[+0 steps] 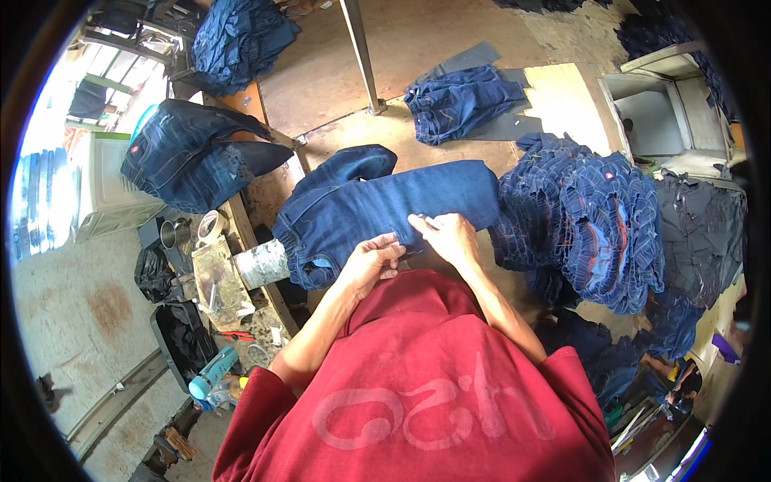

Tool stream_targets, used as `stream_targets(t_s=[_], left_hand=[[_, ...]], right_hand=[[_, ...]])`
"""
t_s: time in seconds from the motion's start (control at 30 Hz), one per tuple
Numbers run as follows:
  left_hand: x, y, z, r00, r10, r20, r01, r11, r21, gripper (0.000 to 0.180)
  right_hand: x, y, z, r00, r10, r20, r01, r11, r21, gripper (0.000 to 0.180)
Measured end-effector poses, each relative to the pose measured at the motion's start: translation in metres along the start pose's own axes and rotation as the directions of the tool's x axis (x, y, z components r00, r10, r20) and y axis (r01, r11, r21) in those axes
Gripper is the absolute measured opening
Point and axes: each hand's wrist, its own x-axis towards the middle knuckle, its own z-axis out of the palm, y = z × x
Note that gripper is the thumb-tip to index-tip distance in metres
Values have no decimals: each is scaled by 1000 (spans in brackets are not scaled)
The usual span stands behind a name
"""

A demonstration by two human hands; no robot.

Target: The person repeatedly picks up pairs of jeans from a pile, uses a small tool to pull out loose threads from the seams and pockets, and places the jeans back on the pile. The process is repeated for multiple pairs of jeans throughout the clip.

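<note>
A pair of blue jeans [361, 209] lies across in front of me, one leg stretched to the right. Its elastic-looking waist is at the left, around or against the end of a worn whitish cylinder [263, 264]. My left hand [374, 260] is closed at the near edge of the leg, its fingertips pinching the denim there. Over the same leg, farther right, my right hand [448, 238] has thumb and fingers pressed together. Something small and dark may be between them, too small to name.
Piled jeans [598, 225] stand close on the right, with dark garments [699, 241] beyond. More jeans lie on the wooden floor [321, 72] ahead and over a support [193, 153] at left. A cluttered bench has a tape roll [212, 227] and turquoise bottle [214, 373]. A post [363, 56] rises ahead.
</note>
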Motion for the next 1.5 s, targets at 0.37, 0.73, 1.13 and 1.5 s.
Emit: stream_targets(t_s=[0.37, 0.73, 1.13, 1.5], left_hand=[[8, -15, -1, 990, 72, -120, -58, 991, 117, 11], [-4, 2, 3, 992, -59, -110, 62, 998, 17, 7], [-9, -3, 4, 990, 26, -135, -2, 985, 175, 10], [-7, 40, -21, 963, -15, 268, -166, 751, 639, 96]], right_hand=[[-1, 30, 31, 957, -249, -150, 274, 946, 175, 49], [-5, 25, 22, 957, -253, -140, 276, 943, 185, 48], [-11, 25, 18, 944, -291, -157, 315, 936, 160, 45], [-32, 7, -13, 956, -245, -160, 273, 942, 194, 22]])
